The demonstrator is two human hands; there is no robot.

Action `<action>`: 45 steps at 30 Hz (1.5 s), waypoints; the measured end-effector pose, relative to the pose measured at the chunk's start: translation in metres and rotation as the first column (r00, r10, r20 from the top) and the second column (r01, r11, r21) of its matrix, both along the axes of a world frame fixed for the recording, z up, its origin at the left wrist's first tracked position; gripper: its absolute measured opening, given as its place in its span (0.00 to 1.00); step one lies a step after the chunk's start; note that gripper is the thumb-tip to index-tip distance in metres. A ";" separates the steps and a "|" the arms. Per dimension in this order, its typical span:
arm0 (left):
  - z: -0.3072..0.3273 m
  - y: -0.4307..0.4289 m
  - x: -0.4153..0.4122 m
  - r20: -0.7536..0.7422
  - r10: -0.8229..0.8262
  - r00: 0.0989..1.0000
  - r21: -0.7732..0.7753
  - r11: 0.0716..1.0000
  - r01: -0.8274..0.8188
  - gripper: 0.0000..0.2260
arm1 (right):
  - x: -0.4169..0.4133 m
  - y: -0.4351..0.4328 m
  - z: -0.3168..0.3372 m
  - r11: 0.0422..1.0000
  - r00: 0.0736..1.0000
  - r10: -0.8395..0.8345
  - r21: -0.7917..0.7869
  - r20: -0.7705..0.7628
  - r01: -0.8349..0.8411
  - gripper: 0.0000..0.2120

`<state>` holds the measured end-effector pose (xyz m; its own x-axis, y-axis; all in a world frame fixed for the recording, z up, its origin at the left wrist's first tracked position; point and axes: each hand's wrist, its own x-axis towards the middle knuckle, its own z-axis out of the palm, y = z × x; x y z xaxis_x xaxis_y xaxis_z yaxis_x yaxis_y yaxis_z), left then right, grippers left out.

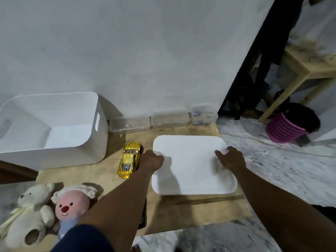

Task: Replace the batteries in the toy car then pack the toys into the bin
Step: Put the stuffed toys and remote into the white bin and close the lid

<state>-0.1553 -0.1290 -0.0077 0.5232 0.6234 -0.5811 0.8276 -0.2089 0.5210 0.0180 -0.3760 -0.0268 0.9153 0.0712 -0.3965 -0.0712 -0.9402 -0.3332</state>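
At the far left two plush toys, a cream bear [27,211] and a pink-faced doll [71,206], lie side by side on the floor, not yet packed. Behind them the white bin [54,124] stands open against the wall, with nothing inside as far as I can see, ready to take toys. The gold toy car [130,159] sits on its wheels on the tan board [81,175], just beside the left hand [154,160]. That hand curls round the left edge of the white lid [192,166]. The right hand [231,158] grips the opposite edge, thumb on top. I judge both hands share the wide lid to keep it level and set it clear of the car before the battery work.
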 end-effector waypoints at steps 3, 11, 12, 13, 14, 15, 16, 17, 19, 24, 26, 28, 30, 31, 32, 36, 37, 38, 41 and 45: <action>-0.011 -0.001 0.001 -0.004 0.004 1.000 -0.013 1.000 -0.004 0.22 | -0.001 0.000 -0.001 1.000 1.000 -0.008 0.017 0.012 0.008 0.32; -0.015 0.005 -0.002 -0.022 -0.044 0.999 -0.051 0.998 0.043 0.22 | -0.009 0.001 0.003 1.000 1.000 0.004 0.003 0.008 -0.004 0.32; -0.012 0.007 -0.004 -0.021 -0.048 0.999 -0.054 0.997 0.046 0.22 | -0.010 0.004 0.006 1.000 0.999 0.010 0.011 0.031 -0.010 0.31; -0.008 0.008 -0.004 -0.020 -0.051 0.999 -0.058 0.997 0.049 0.21 | -0.011 0.006 0.011 1.000 0.998 0.025 0.016 0.063 -0.026 0.30; -0.004 0.005 -0.001 -0.016 -0.059 0.998 -0.063 0.996 0.058 0.22 | -0.010 0.003 0.015 0.999 0.994 0.041 0.030 0.105 -0.044 0.28; 0.005 0.007 -0.007 0.014 -0.038 0.999 -0.065 0.997 0.039 0.22 | -0.014 0.008 0.019 0.994 0.984 0.066 0.069 0.164 -0.079 0.25; 0.016 0.005 -0.009 0.066 -0.021 0.998 -0.089 0.996 0.027 0.21 | -0.015 0.010 0.021 0.988 0.969 0.068 0.121 0.236 -0.099 0.21; 0.024 -0.002 -0.004 0.133 -0.016 0.991 -0.105 0.994 0.031 0.21 | -0.013 0.006 0.027 0.983 0.957 0.047 0.157 0.286 -0.095 0.16; 0.041 0.007 -0.024 0.221 -0.009 0.975 -0.044 0.999 0.019 0.13 | -0.028 0.029 0.040 0.962 0.932 0.115 0.196 0.342 -0.191 0.08; 0.067 0.069 -0.115 0.237 0.082 0.968 0.153 0.981 -0.120 0.05 | -0.111 0.130 0.061 0.806 0.863 0.376 0.341 0.338 -0.484 0.03; 0.070 0.095 -0.152 0.217 0.117 0.969 0.223 0.961 -0.166 0.09 | -0.143 0.162 0.061 0.732 0.834 0.455 0.402 0.311 -0.550 0.04; 0.070 0.121 -0.189 0.199 0.176 0.964 0.301 0.925 -0.231 0.08 | -0.178 0.196 0.063 0.671 0.795 0.561 0.435 0.232 -0.600 0.05; 0.070 0.142 -0.224 0.157 0.234 0.959 0.361 0.890 -0.277 0.08 | -0.213 0.228 0.059 0.625 0.739 0.658 0.441 0.147 -0.644 0.06; 0.068 0.151 -0.239 0.125 0.246 0.961 0.386 0.881 -0.275 0.09 | -0.229 0.242 0.057 0.610 0.709 0.698 0.437 0.101 -0.662 0.08; 0.065 0.161 -0.256 0.085 0.243 0.966 0.403 0.879 -0.257 0.12 | -0.248 0.256 0.055 0.602 0.682 0.729 0.421 0.057 -0.679 0.13; 0.053 0.191 -0.305 -0.124 0.177 0.976 0.366 0.923 -0.121 0.33 | -0.310 0.301 0.050 0.616 0.626 0.777 0.277 -0.063 -0.737 0.35; 0.048 0.197 -0.314 -0.177 0.170 0.969 0.332 0.938 -0.103 0.38 | -0.321 0.310 0.046 0.628 0.625 0.775 0.222 -0.094 -0.746 0.40; 0.041 0.203 -0.322 -0.207 0.167 0.964 0.293 0.951 -0.102 0.42 | -0.331 0.318 0.043 0.638 0.628 0.770 0.172 -0.112 -0.751 0.44; 0.013 0.224 -0.339 -0.199 0.103 0.975 0.132 0.988 -0.078 0.48 | -0.352 0.333 0.031 0.681 0.666 0.731 0.095 -0.149 -0.726 0.51; -0.010 0.235 -0.342 -0.157 0.104 0.982 0.045 0.994 -0.098 0.52 | -0.367 0.340 0.016 0.761 0.746 0.648 0.179 -0.154 -0.624 0.49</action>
<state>-0.4976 0.1060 -0.0179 0.3598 0.6909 -0.6270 0.9168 -0.1370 0.3751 -0.3494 -0.0363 -0.0112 0.5456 0.6623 -0.5135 0.4558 -0.7487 -0.4813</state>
